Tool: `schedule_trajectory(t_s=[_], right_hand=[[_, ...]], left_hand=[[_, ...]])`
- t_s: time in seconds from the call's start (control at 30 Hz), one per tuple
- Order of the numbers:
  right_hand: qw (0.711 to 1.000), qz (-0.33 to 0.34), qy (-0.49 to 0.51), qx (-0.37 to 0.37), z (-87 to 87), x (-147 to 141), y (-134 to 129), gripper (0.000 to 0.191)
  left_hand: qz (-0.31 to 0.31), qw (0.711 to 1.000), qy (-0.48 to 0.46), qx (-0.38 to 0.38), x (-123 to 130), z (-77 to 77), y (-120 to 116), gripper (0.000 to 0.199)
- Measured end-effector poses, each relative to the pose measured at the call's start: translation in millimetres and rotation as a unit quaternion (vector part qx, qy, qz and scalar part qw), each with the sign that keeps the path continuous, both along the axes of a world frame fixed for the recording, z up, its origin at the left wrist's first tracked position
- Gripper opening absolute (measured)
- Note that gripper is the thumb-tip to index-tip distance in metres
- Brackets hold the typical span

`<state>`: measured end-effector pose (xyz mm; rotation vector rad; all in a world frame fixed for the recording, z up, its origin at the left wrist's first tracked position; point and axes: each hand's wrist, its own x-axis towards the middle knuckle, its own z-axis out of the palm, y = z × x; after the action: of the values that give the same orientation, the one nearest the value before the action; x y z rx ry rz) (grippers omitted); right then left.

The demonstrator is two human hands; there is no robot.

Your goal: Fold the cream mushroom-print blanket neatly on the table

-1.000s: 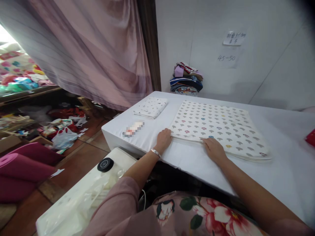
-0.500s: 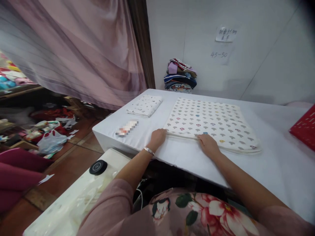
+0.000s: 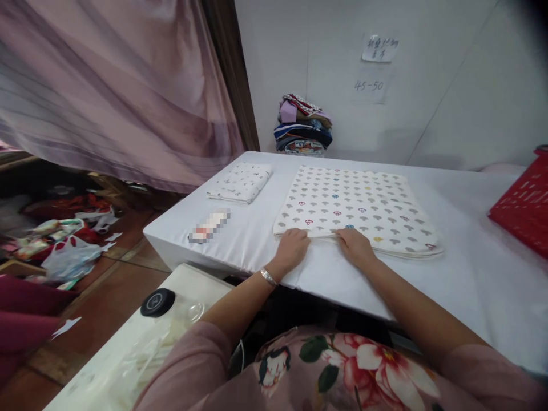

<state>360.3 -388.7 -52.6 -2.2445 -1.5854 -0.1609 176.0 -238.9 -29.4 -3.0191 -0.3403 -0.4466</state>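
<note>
A folded white cloth (image 3: 351,208) with grey and a few coloured mushroom prints lies flat on the white-covered table (image 3: 462,274). Its layers show along the near edge. My left hand (image 3: 291,249) is closed on that edge near the left corner, fingertips bent over it. Closer to the middle, my right hand (image 3: 356,246) pinches the same edge, its thumb side towards the left hand. The fingers' undersides are hidden. Beyond my left hand rests a smaller folded white cloth (image 3: 240,182) with small dark prints.
A blurred-out small item (image 3: 209,225) lies near the table's left corner. Folded fabrics (image 3: 303,127) are stacked at the back by the wall. A red basket (image 3: 522,205) stands at the right. A white surface with a black round object (image 3: 157,302) sits lower left.
My left hand has slid right along the cloth's near edge, closer to my right hand. My right hand stays at the edge. The view has shifted slightly to the right.
</note>
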Motion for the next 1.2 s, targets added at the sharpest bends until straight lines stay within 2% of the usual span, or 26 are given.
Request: schedule_trajectory(t_s=[0.1,0.23,0.37,0.5,0.8,1.0,1.1,1.2], right_hand=[[1.000,-0.008,0.001,-0.007,0.0,0.3,0.0,0.033],[1.000,-0.014,-0.005,-0.010,-2.2,1.0,-0.2,0.033],[1.000,-0.016,-0.008,0.003,-4.9,2.1,0.9,0.029],[1.000,-0.016,-0.011,0.017,-6.1,1.9,1.4,0.027],[0.998,0.046,-0.048,0.014,0.6,-4.9,-2.9,0.023],[0.999,0.027,-0.024,0.015,-2.9,-1.6,-0.2,0.025],[0.999,0.026,-0.018,0.021,-4.7,-0.4,0.1,0.026],[0.999,0.025,-0.017,0.022,-4.0,-0.8,-0.3,0.027]], left_hand=[[-0.051,0.999,0.010,0.011,20.1,-3.2,-7.4,0.025],[-0.068,0.997,0.011,0.032,41.7,-7.5,-4.2,0.022],[-0.086,0.994,0.017,0.059,51.0,-9.9,0.4,0.022],[-0.094,0.994,-0.005,0.047,48.8,-5.6,0.7,0.020],[-0.071,0.991,-0.075,-0.080,44.0,-2.7,0.0,0.011],[-0.087,0.990,-0.059,-0.091,39.1,-3.7,2.6,0.015],[-0.067,0.992,-0.062,-0.086,36.2,-5.7,5.2,0.021],[-0.044,0.995,-0.060,-0.064,35.9,-6.7,7.5,0.013]])
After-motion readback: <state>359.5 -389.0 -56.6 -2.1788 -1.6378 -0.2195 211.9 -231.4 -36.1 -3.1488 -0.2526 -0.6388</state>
